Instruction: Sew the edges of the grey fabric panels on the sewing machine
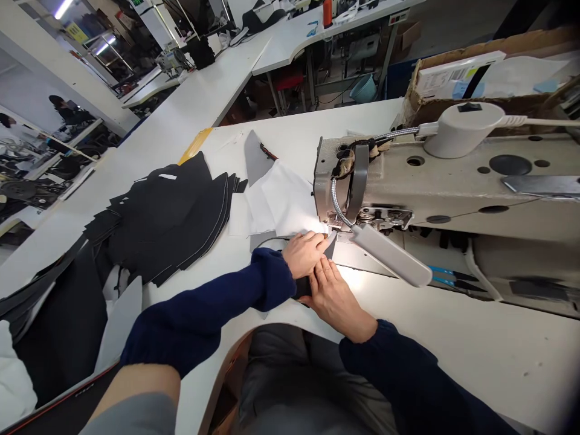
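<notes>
My left hand (304, 254) lies curled on a white fabric piece (281, 202), its fingertips at the needle area of the grey sewing machine (408, 181). My right hand (333, 293) lies flat, fingers stretched toward the needle, pressing a dark fabric piece (302, 287) onto the table. The dark piece is mostly hidden beneath both hands. A lamp head (389, 254) on a flexible neck shines on the sewing spot.
A spread stack of black cut fabric pieces (172, 211) lies to the left on the white table (453, 344). More black and white pieces sit at the lower left. A cardboard box (480, 78) stands behind the machine. Other sewing tables stretch into the background.
</notes>
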### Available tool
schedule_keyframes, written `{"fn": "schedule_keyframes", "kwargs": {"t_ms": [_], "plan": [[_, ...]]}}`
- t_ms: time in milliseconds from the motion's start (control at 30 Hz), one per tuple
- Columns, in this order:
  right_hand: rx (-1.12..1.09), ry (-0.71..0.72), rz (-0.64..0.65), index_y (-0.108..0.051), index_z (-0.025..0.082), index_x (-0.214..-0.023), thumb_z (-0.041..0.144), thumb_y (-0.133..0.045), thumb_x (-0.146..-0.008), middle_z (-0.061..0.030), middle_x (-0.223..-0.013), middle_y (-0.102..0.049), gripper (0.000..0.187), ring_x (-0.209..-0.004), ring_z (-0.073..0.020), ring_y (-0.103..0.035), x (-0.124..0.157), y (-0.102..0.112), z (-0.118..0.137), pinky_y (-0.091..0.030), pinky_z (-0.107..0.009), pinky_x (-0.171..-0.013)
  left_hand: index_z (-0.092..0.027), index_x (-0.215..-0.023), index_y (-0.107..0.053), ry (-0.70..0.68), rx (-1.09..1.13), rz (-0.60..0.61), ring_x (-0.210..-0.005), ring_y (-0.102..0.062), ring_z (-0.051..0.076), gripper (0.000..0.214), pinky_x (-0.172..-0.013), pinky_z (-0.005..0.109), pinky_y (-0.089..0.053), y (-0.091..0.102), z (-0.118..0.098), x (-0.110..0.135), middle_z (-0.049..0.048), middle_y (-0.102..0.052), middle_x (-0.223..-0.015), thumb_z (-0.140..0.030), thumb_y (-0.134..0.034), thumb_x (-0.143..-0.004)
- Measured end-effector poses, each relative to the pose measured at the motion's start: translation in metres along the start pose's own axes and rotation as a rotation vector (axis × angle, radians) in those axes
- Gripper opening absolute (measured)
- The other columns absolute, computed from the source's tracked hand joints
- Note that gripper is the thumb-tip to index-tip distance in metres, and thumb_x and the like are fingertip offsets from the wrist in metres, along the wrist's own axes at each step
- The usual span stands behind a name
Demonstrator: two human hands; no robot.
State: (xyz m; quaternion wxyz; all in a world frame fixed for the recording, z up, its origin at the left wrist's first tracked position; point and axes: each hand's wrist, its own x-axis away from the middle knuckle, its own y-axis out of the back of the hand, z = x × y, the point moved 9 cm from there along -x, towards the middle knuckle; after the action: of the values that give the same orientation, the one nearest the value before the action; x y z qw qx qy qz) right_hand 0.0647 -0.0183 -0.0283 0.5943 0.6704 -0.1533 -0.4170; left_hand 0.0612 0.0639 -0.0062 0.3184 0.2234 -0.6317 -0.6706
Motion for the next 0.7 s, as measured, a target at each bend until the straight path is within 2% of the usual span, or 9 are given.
{"fn": "schedule_keyframes", "kwargs": {"t_ms": [167,367,567,700], "plan": [[-0.006,0.017,-0.004,-0.059,-0.009,-0.113,0.044,-0.057,-0.087,-0.0321,-0.117,-0.058,0.059,-0.120,-0.0401,-0.049,0.000,0.001,0.002,-0.037,-0.053,-0.103,-0.014,-0.104,-0.055,-0.023,-0.040,0.051,-0.102,-0.047,0.024,0.020,-0.079,0.037,-0.042,-0.007,-0.008,0.003,0.0095,-0.055,-0.106,-0.021,-0.038,-0.095],[-0.032,-0.009,0.021,-0.057,-0.009,-0.116,0.042,-0.055,-0.089,-0.0330,-0.122,-0.054,0.058,-0.123,-0.0400,-0.045,0.000,0.001,-0.004,-0.037,-0.054,-0.102,-0.012,-0.107,-0.054,0.003,-0.055,0.088,-0.104,-0.046,0.025,0.022,-0.081,0.036,-0.042,-0.009,-0.004,-0.005,0.0114,-0.053,-0.111,-0.019,-0.038,-0.095],[-0.010,-0.034,-0.007,-0.053,-0.010,-0.122,0.037,-0.056,-0.089,-0.0336,-0.129,-0.049,0.058,-0.126,-0.0399,-0.043,0.003,0.000,-0.005,-0.036,-0.052,-0.104,-0.016,-0.124,-0.046,-0.097,-0.049,0.073,-0.108,-0.047,0.023,0.031,-0.079,0.034,-0.043,-0.004,-0.001,0.013,0.0104,-0.052,-0.118,-0.018,-0.042,-0.093],[-0.008,-0.017,-0.018,-0.054,-0.010,-0.120,0.032,-0.052,-0.091,-0.0337,-0.126,-0.051,0.051,-0.125,-0.0375,-0.045,0.004,0.000,-0.003,-0.036,-0.051,-0.104,-0.014,-0.115,-0.052,-0.129,-0.007,0.131,-0.102,-0.050,0.021,0.025,-0.081,0.032,-0.044,-0.013,-0.004,0.013,0.0100,-0.056,-0.112,-0.017,-0.035,-0.097]]}}
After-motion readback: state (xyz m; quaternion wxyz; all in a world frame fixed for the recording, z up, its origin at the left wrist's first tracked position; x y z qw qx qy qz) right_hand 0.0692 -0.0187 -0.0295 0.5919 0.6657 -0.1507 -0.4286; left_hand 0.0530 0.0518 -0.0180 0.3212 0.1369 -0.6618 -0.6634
